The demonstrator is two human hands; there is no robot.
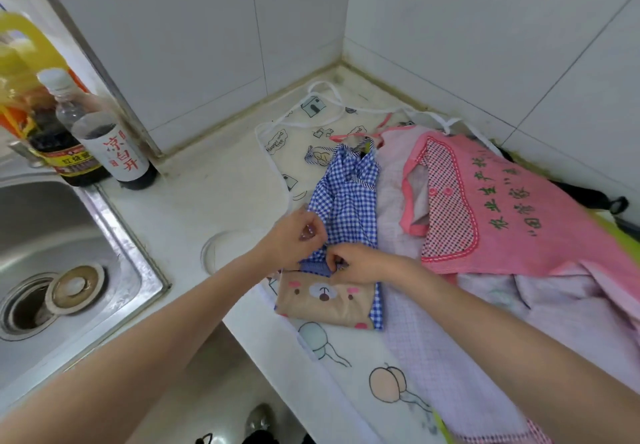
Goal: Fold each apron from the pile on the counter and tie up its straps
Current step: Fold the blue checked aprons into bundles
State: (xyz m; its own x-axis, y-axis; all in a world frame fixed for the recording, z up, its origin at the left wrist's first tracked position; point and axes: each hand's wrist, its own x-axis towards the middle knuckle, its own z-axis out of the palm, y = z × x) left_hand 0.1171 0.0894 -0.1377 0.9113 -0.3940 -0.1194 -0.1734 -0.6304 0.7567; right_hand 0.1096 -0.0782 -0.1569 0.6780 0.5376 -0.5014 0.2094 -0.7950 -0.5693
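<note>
OK, near edge first: both forearms come in from the bottom, meeting over the blue checked apron (349, 201) on the counter (214, 180). The left hand (294, 235) has thumb and fingers curled in a pinch at the apron's left edge, just above the fold; what exactly sits between the fingertips is too small to tell, likely a strap or the hem. The right hand (363, 263) is curled too, fingertips pinching cloth at the striped band where the bear pocket (325, 300) starts. The hands are nearly touching, the left slightly farther away. The apron's near part with the pocket lies just below both grips, and its bib end runs away from them toward the wall, bunched and partly folded lengthwise.

Under it is a white cartoon-print apron (346, 357), spread flat, with white straps looping near the wall corner. To the right lies a pale lilac checked apron (433, 350), and on top of that a pink apron (512, 215) with green characters, well apart from both hands.

To the left, a steel sink (52, 235) with the strainer lid tilted on the drain. Behind the sink are a dark sauce bottle (59, 145), a clear bottle (104, 138) with red characters, and a yellow jug (20, 52), blurred.
</note>
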